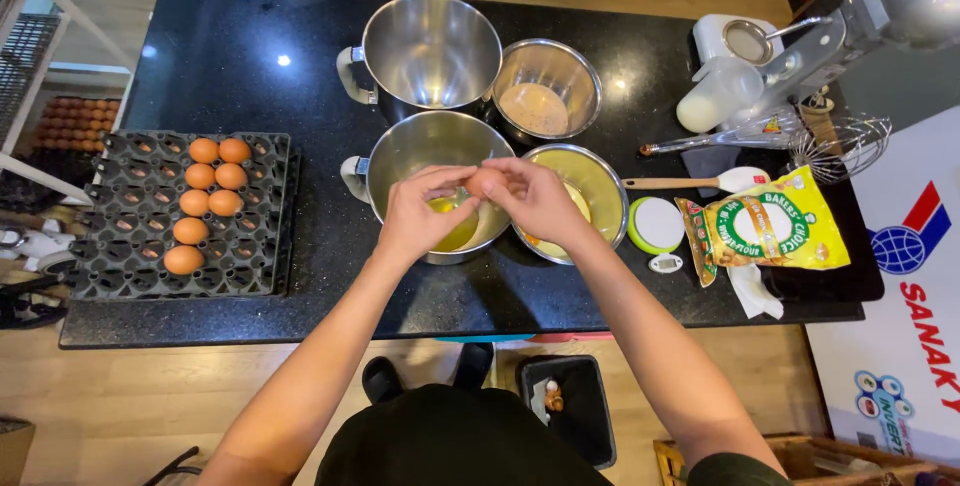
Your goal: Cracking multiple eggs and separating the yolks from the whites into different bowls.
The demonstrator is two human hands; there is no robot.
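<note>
Here both hands meet over the near steel mixing bowl with a side handle, the landmark for everything else. The left hand and right hand curl their fingers around 1 brown egg, thumbs pressed at its middle, so the step in hand looks like parting the shell; yellow liquid already lies in the bowl beneath. Left of the bowl sits a black plastic egg tray with 7 brown eggs. Right of it stands a steel bowl of yellow liquid. Next, I judge, the halves need pulling apart gently, kept above the bowl so no shell drops in.
</note>
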